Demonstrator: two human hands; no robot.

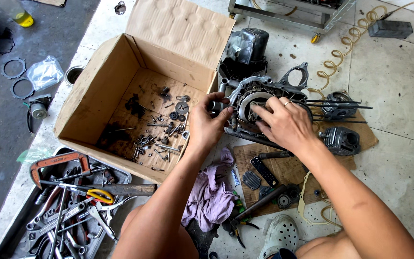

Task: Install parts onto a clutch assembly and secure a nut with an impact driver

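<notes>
A grey metal engine case lies on the tiled floor right of an open cardboard box. My left hand grips the case's left edge, fingers curled around a small dark part there. My right hand, with a ring on one finger, rests on the round opening in the case, fingertips pressing at its centre. What lies under those fingertips is hidden.
The box holds several bolts, gears and small parts. A tool tray with wrenches, pliers and a red clamp sits lower left. A purple rag, cylinder parts, long studs, a gasket and a coiled yellow hose surround the case.
</notes>
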